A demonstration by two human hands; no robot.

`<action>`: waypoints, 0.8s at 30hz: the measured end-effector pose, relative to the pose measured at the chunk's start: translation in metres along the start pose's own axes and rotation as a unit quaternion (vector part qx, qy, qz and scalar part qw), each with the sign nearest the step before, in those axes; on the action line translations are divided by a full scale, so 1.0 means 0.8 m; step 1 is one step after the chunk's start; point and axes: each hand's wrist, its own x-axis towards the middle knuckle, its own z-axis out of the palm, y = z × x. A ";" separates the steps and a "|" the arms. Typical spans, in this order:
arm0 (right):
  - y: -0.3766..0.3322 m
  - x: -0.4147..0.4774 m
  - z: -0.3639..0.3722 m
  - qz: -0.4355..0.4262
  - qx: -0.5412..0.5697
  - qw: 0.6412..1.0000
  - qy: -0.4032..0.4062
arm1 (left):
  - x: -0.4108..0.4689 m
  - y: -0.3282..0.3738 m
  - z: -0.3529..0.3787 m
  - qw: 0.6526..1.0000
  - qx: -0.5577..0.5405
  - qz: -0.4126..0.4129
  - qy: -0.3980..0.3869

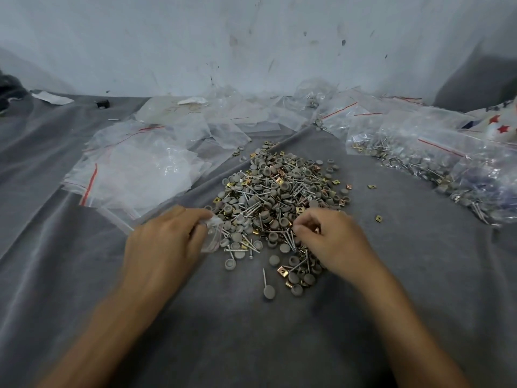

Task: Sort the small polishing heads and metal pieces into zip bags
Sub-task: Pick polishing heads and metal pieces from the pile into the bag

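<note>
A pile (279,191) of grey round polishing heads, thin metal pins and small brass square pieces lies on the grey cloth (251,331). My left hand (165,245) grips a small clear zip bag (214,233) at the pile's near left edge. My right hand (333,242) sits at the pile's near right edge, fingers curled, pinching small metal pieces. A single polishing head on a pin (268,289) lies apart, nearest me.
Empty clear zip bags with red seal lines (134,169) lie in a heap to the left and along the back. Filled bags of the same parts (436,152) sit at the right. A white wall (251,37) stands behind. Stray brass pieces (378,218) lie right of the pile.
</note>
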 end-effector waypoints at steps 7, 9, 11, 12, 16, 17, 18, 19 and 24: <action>-0.013 -0.003 0.015 0.012 -0.111 0.994 -0.020 | -0.002 0.001 0.009 0.996 -0.079 -0.020 -0.045; -0.015 -0.004 0.015 0.031 -0.125 0.991 -0.035 | -0.002 0.001 0.008 0.995 -0.089 -0.023 -0.043; -0.016 -0.006 0.014 0.048 -0.123 0.990 -0.048 | -0.002 0.001 0.008 0.994 -0.090 -0.027 -0.049; -0.016 -0.007 0.012 0.048 -0.123 0.990 -0.049 | -0.002 0.001 0.008 0.994 -0.091 -0.028 -0.053; -0.018 -0.012 0.008 0.049 -0.107 0.992 -0.052 | -0.001 0.001 0.007 0.989 -0.108 -0.030 -0.092; -0.019 -0.012 0.008 0.052 -0.101 0.992 -0.052 | -0.002 0.001 0.007 0.988 -0.115 -0.029 -0.103; -0.019 -0.013 0.007 0.053 -0.101 0.992 -0.054 | -0.002 0.000 0.006 0.986 -0.119 -0.028 -0.111; -0.020 -0.013 0.008 0.050 -0.107 0.991 -0.059 | -0.002 0.000 0.006 0.985 -0.122 -0.028 -0.115; -0.021 -0.014 0.011 0.031 -0.126 0.989 -0.067 | -0.003 -0.001 0.009 0.984 -0.118 -0.027 -0.130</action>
